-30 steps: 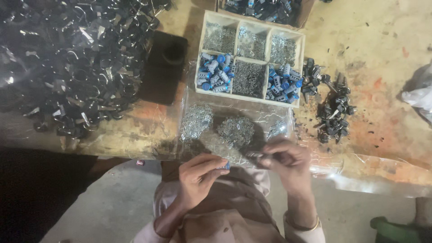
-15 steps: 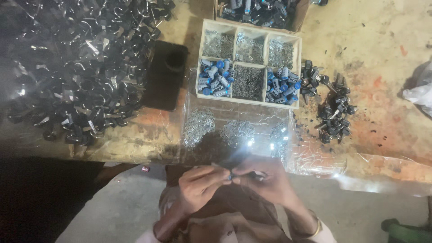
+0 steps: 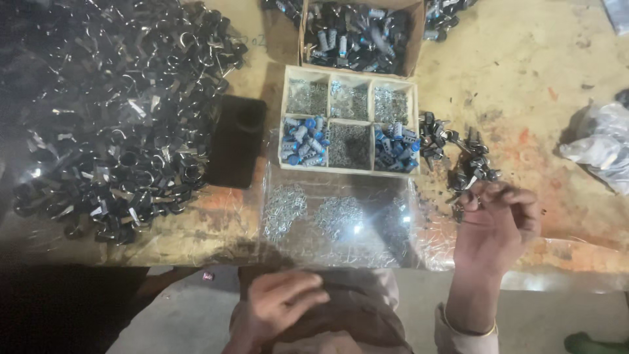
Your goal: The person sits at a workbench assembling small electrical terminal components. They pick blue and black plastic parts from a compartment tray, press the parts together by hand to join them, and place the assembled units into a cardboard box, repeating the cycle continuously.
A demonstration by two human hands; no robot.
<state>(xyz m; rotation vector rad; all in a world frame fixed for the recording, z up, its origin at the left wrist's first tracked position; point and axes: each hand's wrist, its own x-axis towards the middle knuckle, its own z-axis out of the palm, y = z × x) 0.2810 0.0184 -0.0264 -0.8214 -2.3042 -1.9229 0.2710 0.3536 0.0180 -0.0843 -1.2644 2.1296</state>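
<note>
Item: one work counter (image 3: 537, 78), worn and stained, seen from above. The right hand (image 3: 498, 226) was raised over the counter's near right part, fingers curled and pinched together at the near edge of a small heap of dark assembled clips (image 3: 468, 164); whether a piece sat between the fingertips could not be told. The left hand (image 3: 278, 305) lay off the counter, in the person's lap below the near edge, fingers loosely spread, holding nothing visible. Between the hands, on the near edge, lay a clear plastic sheet (image 3: 341, 219) strewn with small bright metal bits. Behind it stood a six-compartment tray (image 3: 349, 128) holding blue-capped parts and fine screws; a cardboard box (image 3: 357, 33) of similar parts sat at the far edge. A black rectangular case (image 3: 237, 141) lay left of the tray, and a large pile of black metal rings (image 3: 111, 118) filled the left end. Risk noted: the heap lay loose and tangled, so lifting one clip would likely drag neighbours off; the slick sheet near the edge could shed its bits into the lap.
</note>
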